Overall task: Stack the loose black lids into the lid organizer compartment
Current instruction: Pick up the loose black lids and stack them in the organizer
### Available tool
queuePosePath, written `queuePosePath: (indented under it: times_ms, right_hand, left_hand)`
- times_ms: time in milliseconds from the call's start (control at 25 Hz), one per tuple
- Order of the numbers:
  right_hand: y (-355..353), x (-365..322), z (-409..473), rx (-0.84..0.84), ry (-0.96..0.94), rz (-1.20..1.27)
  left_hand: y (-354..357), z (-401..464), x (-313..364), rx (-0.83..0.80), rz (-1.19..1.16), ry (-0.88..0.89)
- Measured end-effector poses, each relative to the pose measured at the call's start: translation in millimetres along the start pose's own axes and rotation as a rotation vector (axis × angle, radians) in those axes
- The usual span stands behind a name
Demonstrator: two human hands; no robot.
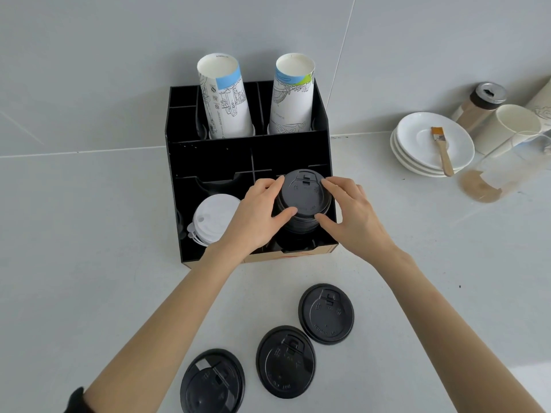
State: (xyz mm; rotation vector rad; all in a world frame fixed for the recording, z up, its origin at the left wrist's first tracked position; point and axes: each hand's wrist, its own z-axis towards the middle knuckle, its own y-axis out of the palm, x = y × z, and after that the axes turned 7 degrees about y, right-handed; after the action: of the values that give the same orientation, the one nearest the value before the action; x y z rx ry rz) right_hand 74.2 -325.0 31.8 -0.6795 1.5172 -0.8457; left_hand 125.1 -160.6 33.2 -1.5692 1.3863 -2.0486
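Observation:
A black lid organizer [208,158] stands on the white counter against the wall. In its front right compartment sits a stack of black lids [302,198]. My left hand [256,216] and my right hand [353,217] grip this stack from both sides, thumbs on the near edge, fingertips on the far edge. Three loose black lids lie flat on the counter in front: one near the bottom left [212,383], one in the middle [285,361], one on the right [326,313].
White lids [213,217] fill the front left compartment. Two tall stacks of paper cups [225,96] stand in the rear slots. At the right are stacked white saucers [417,138] with a brush [442,150], a shaker jar [480,104], a white cup and a clear pitcher.

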Motion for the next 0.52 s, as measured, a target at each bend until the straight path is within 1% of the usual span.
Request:
queuePosePath:
  times_ms: [200, 520]
  right_hand:
    - [-2.4, -3.2, 0.7, -0.031, 0.009, -0.009]
    - [-0.3, -8.2, -0.7, -0.036, 0.037, 0.024]
  left_hand:
    - [-1.8, -0.3, 2.3, -0.012, 0.005, -0.007]
    - [-3.1, 0.8, 2.8, -0.014, -0.025, -0.034]
